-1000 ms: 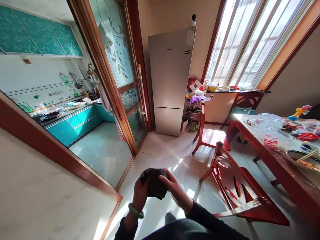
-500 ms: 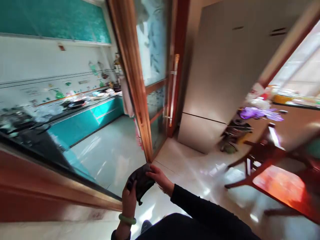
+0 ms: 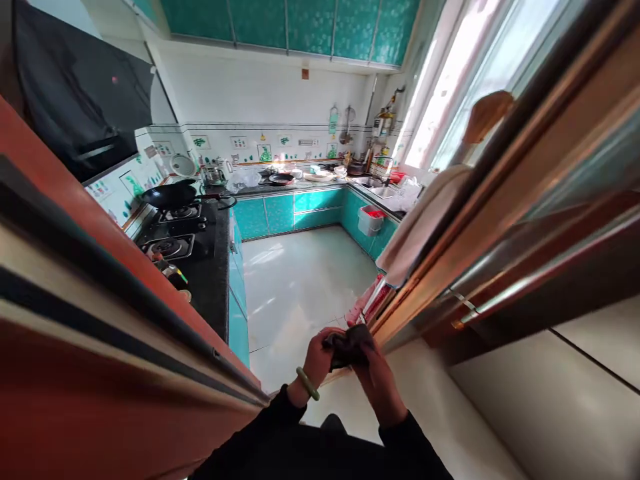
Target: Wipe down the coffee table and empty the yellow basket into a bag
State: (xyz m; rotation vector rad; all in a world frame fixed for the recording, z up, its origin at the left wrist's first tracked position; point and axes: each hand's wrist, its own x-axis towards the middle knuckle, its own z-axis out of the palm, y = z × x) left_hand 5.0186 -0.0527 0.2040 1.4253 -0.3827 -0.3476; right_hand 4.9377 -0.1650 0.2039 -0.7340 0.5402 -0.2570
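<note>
A crumpled dark cloth (image 3: 350, 347) is bunched between my hands at the bottom centre of the view. My left hand (image 3: 317, 365), with a pale green bangle (image 3: 307, 384) on its wrist, grips the cloth from the left. My right hand (image 3: 380, 380) holds it from the right and below. Both black sleeves reach up from the lower edge. The hands hide most of the cloth, and its shape cannot be made out.
I stand at a wooden-framed glass sliding door (image 3: 450, 247), with a towel (image 3: 425, 223) hanging on it. Beyond lie a tiled kitchen floor (image 3: 300, 287), teal cabinets (image 3: 315, 207), a gas hob (image 3: 175, 233) with a wok, and a sink (image 3: 375, 190).
The view has swung left, from the dining room with its table and chairs to the kitchen through the doorway. My hands have come closer together, with the cloth still held between them.
</note>
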